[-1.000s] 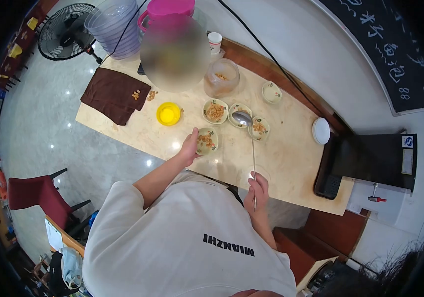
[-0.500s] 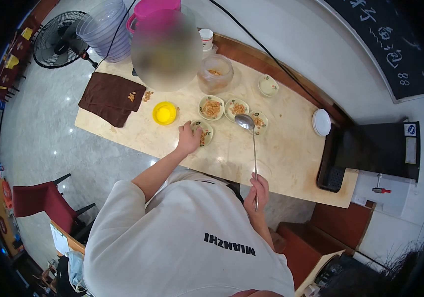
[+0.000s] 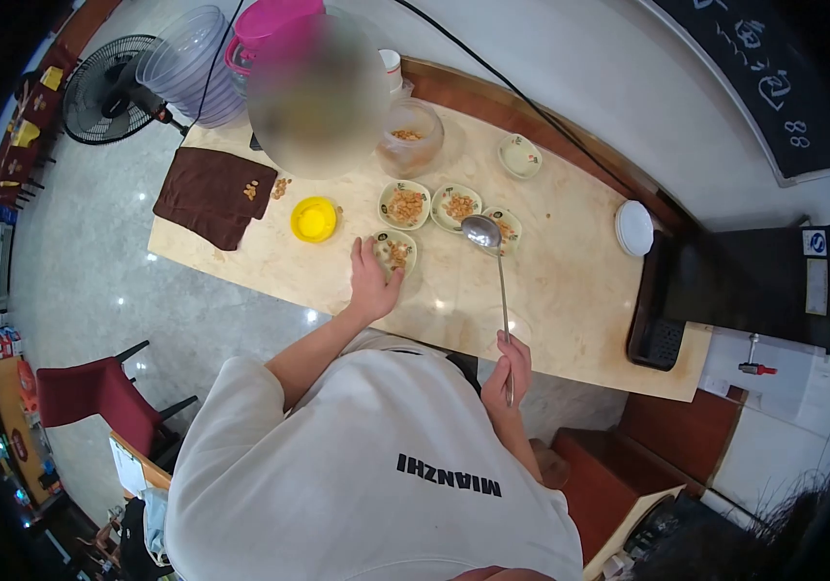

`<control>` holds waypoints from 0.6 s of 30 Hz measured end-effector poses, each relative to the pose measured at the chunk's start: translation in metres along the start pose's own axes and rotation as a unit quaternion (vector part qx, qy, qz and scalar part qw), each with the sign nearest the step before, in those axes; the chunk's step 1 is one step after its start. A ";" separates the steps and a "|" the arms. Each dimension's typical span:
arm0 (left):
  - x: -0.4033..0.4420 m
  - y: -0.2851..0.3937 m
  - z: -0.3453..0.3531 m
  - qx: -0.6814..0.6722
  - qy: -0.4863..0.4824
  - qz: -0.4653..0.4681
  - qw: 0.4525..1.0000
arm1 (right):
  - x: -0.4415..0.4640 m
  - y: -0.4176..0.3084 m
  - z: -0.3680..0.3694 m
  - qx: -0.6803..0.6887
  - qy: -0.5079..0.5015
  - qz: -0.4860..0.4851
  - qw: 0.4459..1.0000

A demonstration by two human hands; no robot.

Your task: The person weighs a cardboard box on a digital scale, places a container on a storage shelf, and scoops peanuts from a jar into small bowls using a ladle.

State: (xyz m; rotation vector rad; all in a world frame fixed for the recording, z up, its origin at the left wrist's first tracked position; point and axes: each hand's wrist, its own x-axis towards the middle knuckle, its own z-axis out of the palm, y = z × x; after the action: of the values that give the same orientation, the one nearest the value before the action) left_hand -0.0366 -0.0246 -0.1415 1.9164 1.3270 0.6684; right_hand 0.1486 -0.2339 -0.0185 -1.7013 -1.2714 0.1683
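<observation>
My left hand is at the nearest small floral dish. Its fingers lie along the dish's left rim and its thumb at the near rim, gripping it. Peanut-like nuts are in this dish. My right hand is closed around the handle of a long metal spoon. The spoon's bowl hangs over two more dishes, partly hiding the right one. A middle dish and a left dish also contain nuts.
A cloudy plastic jar with nuts stands behind the dishes. Left of them are a yellow bowl, loose nuts and a brown cloth. Another small dish sits farther back. A black tray occupies the right end.
My left hand has shifted from over the dish's left side to its rim, with the thumb now spread to the near edge. The spoon stays nearly in place above the dishes.
</observation>
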 end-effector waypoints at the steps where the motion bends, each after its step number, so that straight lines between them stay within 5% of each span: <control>1: 0.002 0.017 -0.011 0.034 0.018 0.009 0.999 | 0.000 0.004 -0.002 0.003 0.004 0.004 1.000; 8: 0.039 0.067 -0.002 -0.002 0.039 0.135 0.990 | -0.013 0.033 -0.013 0.096 0.074 0.124 0.985; 10: 0.062 0.082 0.014 0.007 0.021 0.146 0.989 | -0.018 0.036 -0.017 0.257 0.169 0.240 0.921; 18: 0.186 0.152 0.102 0.084 -0.104 0.120 0.984 | -0.046 0.057 -0.064 0.225 0.269 0.287 0.891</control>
State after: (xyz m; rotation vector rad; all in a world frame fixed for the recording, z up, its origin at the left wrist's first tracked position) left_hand 0.1897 0.0897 -0.0814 2.2393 1.0599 0.4654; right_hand 0.2042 -0.3084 -0.0462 -1.5149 -0.2638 0.2894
